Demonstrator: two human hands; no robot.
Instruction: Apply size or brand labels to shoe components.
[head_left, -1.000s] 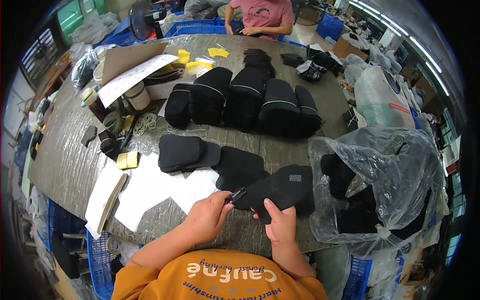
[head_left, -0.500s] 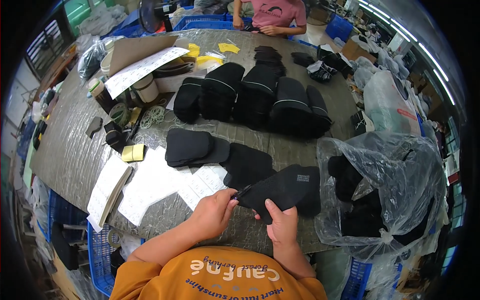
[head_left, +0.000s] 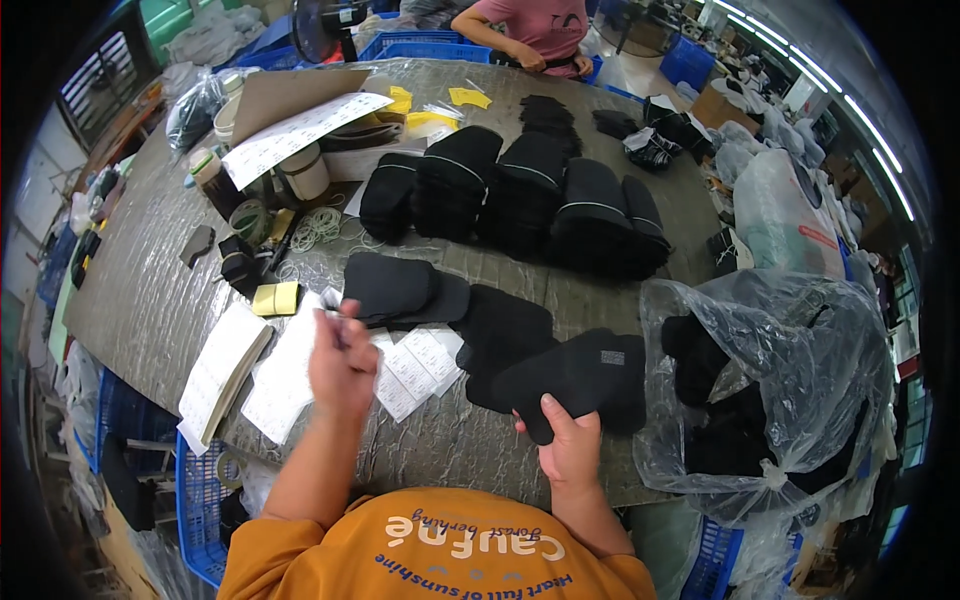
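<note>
Black fabric piece (head_left: pixel 575 380) pinched by right hand (head_left: pixel 568 447) against counter (head_left: pixel 150 300), left hand (head_left: pixel 342 362) raised apart, blurred, closed on something small that cannot be told

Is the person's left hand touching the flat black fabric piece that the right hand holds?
No, the left hand is lifted over the white paper sheets, apart from the flat black fabric piece held by the right hand.

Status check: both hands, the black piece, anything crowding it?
Right hand grips flat black fabric piece at its near end. Left hand raised over white label sheets, apparently pinching something small. Clear plastic bag of black pieces close on the right.
</note>
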